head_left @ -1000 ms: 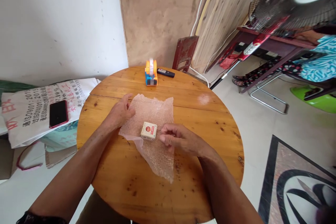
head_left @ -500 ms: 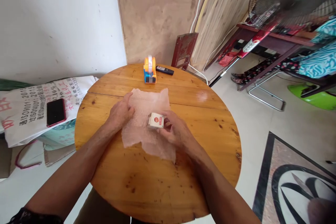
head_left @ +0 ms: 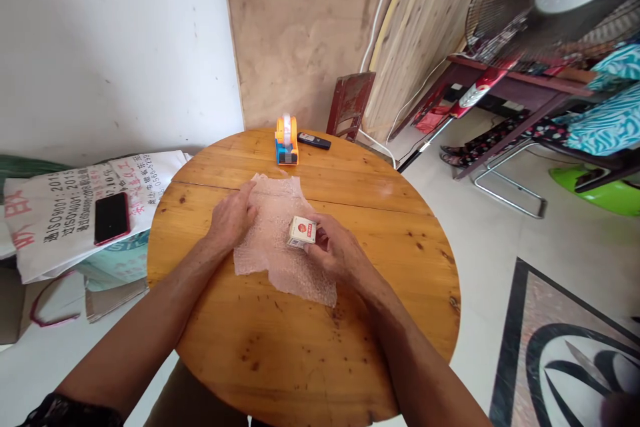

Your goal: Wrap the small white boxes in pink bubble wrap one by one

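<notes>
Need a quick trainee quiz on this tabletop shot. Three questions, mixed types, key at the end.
1. Which hand grips the small box over the bubble wrap, left or right?
2. True or false: the phone lies off the round table.
3. Fill in: the tape dispenser on the table is orange and ____.

Key:
1. The right hand; its thumb and fingers are on the box.
2. True; it lies on white printed sacking to the left.
3. Blue.
</notes>
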Motion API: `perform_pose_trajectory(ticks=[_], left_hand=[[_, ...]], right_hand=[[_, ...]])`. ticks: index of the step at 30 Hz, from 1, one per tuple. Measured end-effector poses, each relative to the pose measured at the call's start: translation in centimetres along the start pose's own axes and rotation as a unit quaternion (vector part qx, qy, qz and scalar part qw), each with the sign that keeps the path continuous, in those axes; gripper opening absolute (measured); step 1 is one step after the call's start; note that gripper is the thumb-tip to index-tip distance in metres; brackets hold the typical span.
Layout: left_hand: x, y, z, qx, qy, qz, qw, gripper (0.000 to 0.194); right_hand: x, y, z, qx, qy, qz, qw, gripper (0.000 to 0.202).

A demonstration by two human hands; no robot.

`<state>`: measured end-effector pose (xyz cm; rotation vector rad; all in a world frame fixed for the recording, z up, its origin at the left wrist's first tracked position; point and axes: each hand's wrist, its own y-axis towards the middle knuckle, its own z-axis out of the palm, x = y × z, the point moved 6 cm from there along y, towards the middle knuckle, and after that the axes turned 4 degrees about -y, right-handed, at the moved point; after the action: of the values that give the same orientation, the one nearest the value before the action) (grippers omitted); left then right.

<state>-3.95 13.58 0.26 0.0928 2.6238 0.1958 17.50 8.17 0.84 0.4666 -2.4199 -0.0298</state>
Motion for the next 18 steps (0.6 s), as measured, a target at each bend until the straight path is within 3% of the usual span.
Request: perform_pose_trajectory(ticks=[3,4,5,7,9,10,14,16,18], left_hand=[[-1.2,-0.6,-1.3,-0.084,-0.043,0.078,0.992,0.049],[-1.8,-1.0,-1.5,-0.088,-0.072,0.124,0.986,0.048],[-2.6,-1.5,-1.3,-0.069,-0.108,0.174,0.976,0.05],[-4.2,-2.7,0.1,0.048,-0.183,0.259,0.947,0.068],[-5.2,-3.9,1.7,0.161,-0.221,0.289,0.917,0.086],[-5.5,-4.2,2.4,0.192,-0.224,0.293,0.909,0.09],[-5.8,-4.3,3.6,0.234,-0.2,0.278,0.91,0.097],[-5.8,-4.1,3.8,0.24,-0.169,0.281,0.914,0.102],[-5.9,-4.2,3.8,0.236,-0.146,0.301,0.913,0.102]], right_hand=[[-0.4,0.0,-0.1,0.009,0.005,0.012,1.0,0.046],[-0.4,0.0,-0.1,0.01,0.006,0.012,1.0,0.046],[-0.4,0.1,-0.1,0.011,0.007,0.01,1.0,0.047],[-0.2,0.1,-0.1,0.014,0.014,0.004,1.0,0.048],[0.1,-0.1,-0.5,0.019,0.022,0.006,1.0,0.048],[0.3,-0.2,-0.9,0.018,0.027,0.009,0.999,0.047],[0.2,-2.0,-4.5,-0.034,0.017,0.021,0.999,0.037],[-1.2,-3.5,-6.7,-0.072,-0.024,0.046,0.996,0.039],[-3.7,-5.1,-8.1,-0.064,-0.07,0.102,0.99,0.044]])
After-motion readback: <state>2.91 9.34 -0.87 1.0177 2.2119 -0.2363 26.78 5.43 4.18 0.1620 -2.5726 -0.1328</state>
